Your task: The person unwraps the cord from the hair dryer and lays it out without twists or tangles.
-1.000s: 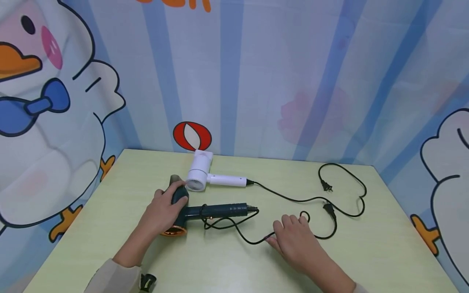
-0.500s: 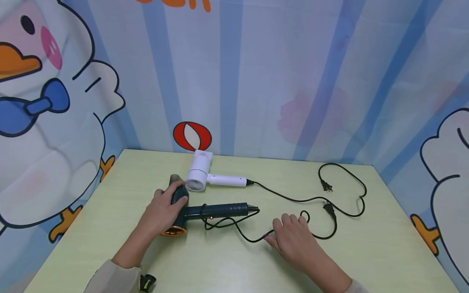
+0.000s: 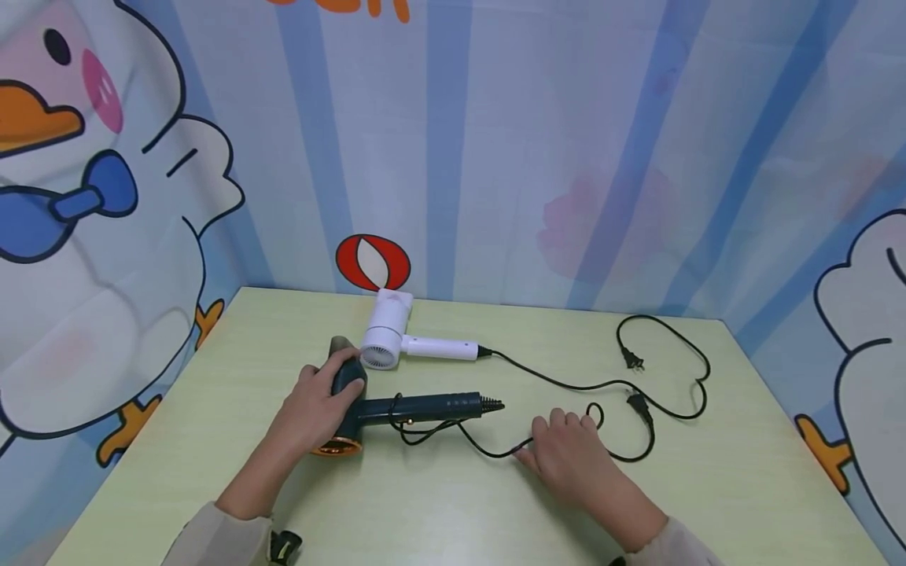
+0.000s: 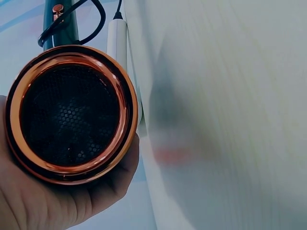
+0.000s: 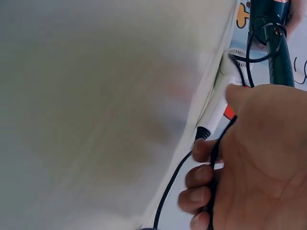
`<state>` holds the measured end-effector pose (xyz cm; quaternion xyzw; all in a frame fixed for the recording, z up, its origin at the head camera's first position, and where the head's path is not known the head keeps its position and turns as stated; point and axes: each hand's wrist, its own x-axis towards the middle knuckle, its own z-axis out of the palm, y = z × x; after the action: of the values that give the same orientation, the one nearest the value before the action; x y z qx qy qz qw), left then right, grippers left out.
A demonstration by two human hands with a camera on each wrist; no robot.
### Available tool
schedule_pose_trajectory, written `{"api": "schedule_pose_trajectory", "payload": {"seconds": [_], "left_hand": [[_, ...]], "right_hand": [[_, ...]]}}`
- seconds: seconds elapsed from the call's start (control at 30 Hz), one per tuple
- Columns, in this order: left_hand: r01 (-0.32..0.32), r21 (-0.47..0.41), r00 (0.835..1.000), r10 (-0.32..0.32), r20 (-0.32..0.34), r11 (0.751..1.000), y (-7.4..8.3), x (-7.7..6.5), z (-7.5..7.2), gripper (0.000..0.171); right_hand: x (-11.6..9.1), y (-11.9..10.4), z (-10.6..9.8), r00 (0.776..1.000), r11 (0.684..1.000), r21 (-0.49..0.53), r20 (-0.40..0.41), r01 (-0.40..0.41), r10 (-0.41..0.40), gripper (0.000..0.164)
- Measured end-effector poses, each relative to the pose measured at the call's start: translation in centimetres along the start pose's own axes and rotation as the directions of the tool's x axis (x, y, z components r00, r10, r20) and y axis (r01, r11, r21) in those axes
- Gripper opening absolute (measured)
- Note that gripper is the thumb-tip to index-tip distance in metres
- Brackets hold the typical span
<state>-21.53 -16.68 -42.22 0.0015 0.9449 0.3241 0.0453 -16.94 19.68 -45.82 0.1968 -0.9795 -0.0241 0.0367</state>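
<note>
My left hand (image 3: 314,409) grips the head of a dark green hair dryer (image 3: 425,407) from above, fingers and thumb around its barrel. In the left wrist view the dryer's copper-rimmed round end (image 4: 72,117) faces the camera, with the palm beneath it. The black power cord (image 3: 495,455) is looped round the handle and runs right to my right hand (image 3: 573,460). In the right wrist view that cord (image 5: 214,158) lies across the palm under curled fingers (image 5: 196,196). Beyond the right hand the cord makes a small loop and ends in a plug (image 3: 639,405).
A white hair dryer (image 3: 385,330) lies behind the green one, its handle pointing right. Its black cord (image 3: 566,386) winds to a plug (image 3: 632,359) at the back right, passing close to the other plug. A printed cartoon backdrop (image 3: 495,157) stands behind the pale table (image 3: 425,519).
My right hand has edged forward. The cord between it and the dryer has shifted up, and the cord loop under the handle has drawn in from the handle's end. The left hand stays put.
</note>
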Motion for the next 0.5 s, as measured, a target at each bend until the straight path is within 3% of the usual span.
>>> {"api": "schedule_pose_trajectory", "payload": {"seconds": [0.2,0.5], "left_hand": [[0.003,-0.008,1.0,-0.003,0.01,1.0,0.1,-0.2,0.0,0.052],[0.002,-0.01,1.0,-0.002,0.007,1.0,0.1,-0.3,-0.2,0.052]], "right_hand": [[0.3,0.0,-0.2,0.999,1.0,0.0,0.041,-0.026,0.026,0.047],[1.1,0.4,-0.3,0.999,0.999,-0.012,0.01,-0.041,0.041,0.048]]}}
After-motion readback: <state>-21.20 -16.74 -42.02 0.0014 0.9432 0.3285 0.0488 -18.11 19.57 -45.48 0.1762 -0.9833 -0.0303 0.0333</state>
